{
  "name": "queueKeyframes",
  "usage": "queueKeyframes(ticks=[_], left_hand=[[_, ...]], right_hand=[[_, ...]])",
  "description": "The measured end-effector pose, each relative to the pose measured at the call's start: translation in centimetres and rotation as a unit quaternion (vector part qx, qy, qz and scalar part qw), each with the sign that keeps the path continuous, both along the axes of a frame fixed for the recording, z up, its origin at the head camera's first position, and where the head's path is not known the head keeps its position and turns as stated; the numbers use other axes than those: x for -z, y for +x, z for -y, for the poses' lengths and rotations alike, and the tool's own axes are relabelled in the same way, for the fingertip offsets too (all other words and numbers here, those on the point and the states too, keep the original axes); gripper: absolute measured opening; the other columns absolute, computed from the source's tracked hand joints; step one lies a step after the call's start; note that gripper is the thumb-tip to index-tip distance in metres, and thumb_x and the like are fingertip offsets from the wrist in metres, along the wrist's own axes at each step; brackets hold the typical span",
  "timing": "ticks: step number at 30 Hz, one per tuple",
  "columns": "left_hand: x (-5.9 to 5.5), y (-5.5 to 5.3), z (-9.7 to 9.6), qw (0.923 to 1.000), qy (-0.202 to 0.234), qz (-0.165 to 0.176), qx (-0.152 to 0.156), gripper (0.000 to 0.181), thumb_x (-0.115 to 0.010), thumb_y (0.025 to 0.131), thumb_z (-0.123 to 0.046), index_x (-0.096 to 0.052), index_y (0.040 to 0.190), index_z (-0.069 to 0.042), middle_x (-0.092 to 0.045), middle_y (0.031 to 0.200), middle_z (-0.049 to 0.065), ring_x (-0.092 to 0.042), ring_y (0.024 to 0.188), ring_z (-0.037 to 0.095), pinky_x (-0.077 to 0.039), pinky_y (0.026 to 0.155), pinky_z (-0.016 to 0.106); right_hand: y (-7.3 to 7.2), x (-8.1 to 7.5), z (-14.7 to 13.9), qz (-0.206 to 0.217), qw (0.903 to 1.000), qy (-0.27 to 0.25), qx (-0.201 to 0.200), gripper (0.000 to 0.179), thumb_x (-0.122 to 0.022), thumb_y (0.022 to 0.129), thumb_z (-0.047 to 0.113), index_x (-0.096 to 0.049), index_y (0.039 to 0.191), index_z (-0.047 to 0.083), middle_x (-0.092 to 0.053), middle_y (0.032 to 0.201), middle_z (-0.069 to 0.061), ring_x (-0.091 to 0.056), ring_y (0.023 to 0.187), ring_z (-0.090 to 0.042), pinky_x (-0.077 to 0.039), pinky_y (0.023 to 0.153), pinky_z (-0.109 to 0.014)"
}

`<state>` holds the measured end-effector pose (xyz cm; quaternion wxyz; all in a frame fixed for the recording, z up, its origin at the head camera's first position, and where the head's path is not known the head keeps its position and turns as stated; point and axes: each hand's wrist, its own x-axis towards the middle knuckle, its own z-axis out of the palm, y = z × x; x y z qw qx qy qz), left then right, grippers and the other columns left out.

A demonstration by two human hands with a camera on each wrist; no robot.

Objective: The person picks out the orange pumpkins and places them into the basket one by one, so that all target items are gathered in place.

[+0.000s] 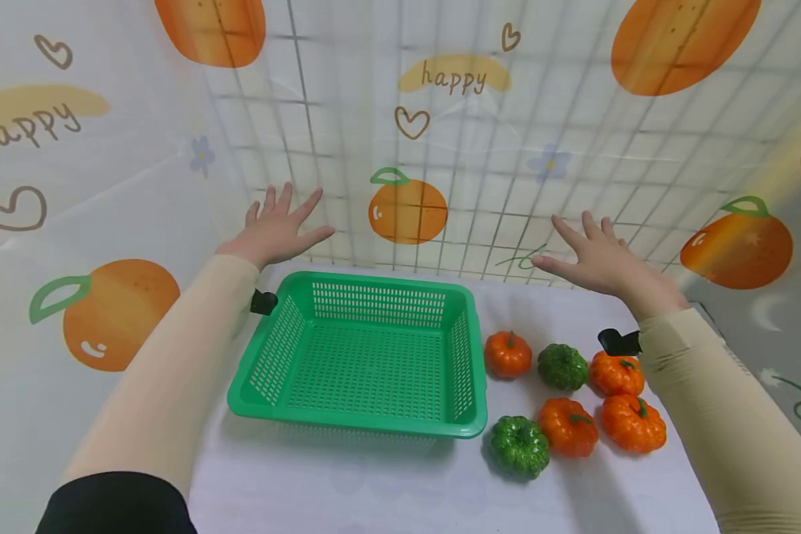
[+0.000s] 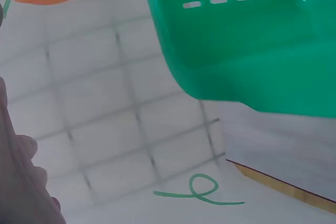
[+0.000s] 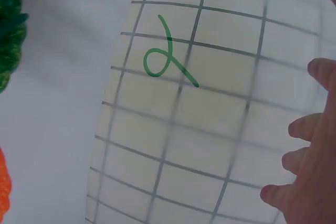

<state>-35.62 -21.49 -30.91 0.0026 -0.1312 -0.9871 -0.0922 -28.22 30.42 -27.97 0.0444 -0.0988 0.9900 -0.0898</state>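
Note:
In the head view my left hand (image 1: 274, 228) is raised with fingers spread, above the far left corner of a green plastic basket (image 1: 357, 424). My right hand (image 1: 597, 256) hovers beyond the small pumpkins, its fingers spread too. Neither hand holds or touches anything. To the right of the basket sit several orange pumpkins, one (image 1: 508, 354) close to its rim and another (image 1: 633, 423) near my right sleeve. Two green pumpkins (image 1: 519, 446) lie among them. The left wrist view shows the basket's corner (image 2: 210, 72); the right wrist view catches my fingers (image 3: 304, 129) at the edge.
The basket stands on a white table (image 1: 334, 482). Behind it rises a pale curtain (image 1: 347, 148) printed with oranges and hearts, with a wire grid showing through. Dark wrist camera mounts (image 1: 619, 343) sit on both wrists.

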Motion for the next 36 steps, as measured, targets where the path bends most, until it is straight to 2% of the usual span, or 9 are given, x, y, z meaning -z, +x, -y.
queueKeyframes(ticks=[5,11,21,25,29,36], left_hand=[[0.9,1.1,1.4,0.9999,0.01,0.0,0.005,0.085,-0.025,0.088,-0.083,0.009,0.155,-0.043,0.016,0.161,0.019,0.019,0.143,0.044,0.009,0.107,0.069],[1.8,2.9,2.6,0.9997,0.021,0.006,0.01,0.083,-0.026,0.091,-0.079,0.007,0.156,-0.041,0.013,0.162,0.017,0.014,0.145,0.045,0.005,0.107,0.069],[3.1,5.1,4.1,0.999,0.044,0.0,0.011,0.081,-0.029,0.094,-0.075,0.004,0.158,-0.038,0.005,0.163,0.019,0.006,0.146,0.046,0.001,0.107,0.07],[3.7,6.0,4.6,0.9983,0.057,-0.001,0.013,0.081,-0.031,0.096,-0.072,0.003,0.159,-0.035,-0.005,0.162,0.023,0.001,0.146,0.047,-0.003,0.106,0.071],[4.8,7.3,5.0,0.9962,0.085,0.005,0.02,0.079,-0.036,0.097,-0.067,-0.002,0.16,-0.032,-0.016,0.161,0.02,-0.008,0.145,0.046,-0.01,0.104,0.072],[6.6,9.2,6.2,0.9908,0.132,0.019,0.021,0.077,-0.04,0.099,-0.061,-0.003,0.16,-0.031,-0.016,0.163,0.011,-0.016,0.146,0.041,-0.016,0.108,0.068]], right_hand=[[1.5,1.0,-1.1,-0.011,0.9999,-0.001,-0.003,0.096,-0.04,0.091,0.075,-0.001,0.16,0.022,0.013,0.157,-0.033,0.016,0.138,-0.057,-0.001,0.101,-0.077],[3.6,1.8,-1.9,-0.02,0.9997,-0.016,-0.005,0.097,-0.047,0.09,0.073,-0.005,0.161,0.021,0.009,0.157,-0.034,0.01,0.139,-0.057,-0.005,0.1,-0.078],[6.8,3.0,-2.7,-0.009,0.9998,-0.02,-0.004,0.099,-0.051,0.089,0.071,-0.003,0.16,0.023,0.007,0.159,-0.031,0.007,0.141,-0.056,-0.01,0.098,-0.079],[8.0,3.8,-3.0,-0.005,0.9993,-0.036,-0.002,0.098,-0.054,0.089,0.07,-0.004,0.16,0.025,0.007,0.16,-0.029,0.004,0.141,-0.056,-0.012,0.098,-0.079],[9.2,4.9,-3.2,-0.007,0.999,-0.045,-0.003,0.097,-0.054,0.089,0.07,-0.006,0.161,0.026,0.005,0.16,-0.029,-0.009,0.139,-0.059,-0.017,0.097,-0.078],[11.0,7.3,-3.5,-0.009,0.9971,-0.075,-0.007,0.096,-0.058,0.089,0.066,-0.009,0.161,0.025,0.001,0.16,-0.029,-0.019,0.134,-0.063,-0.022,0.095,-0.078]])
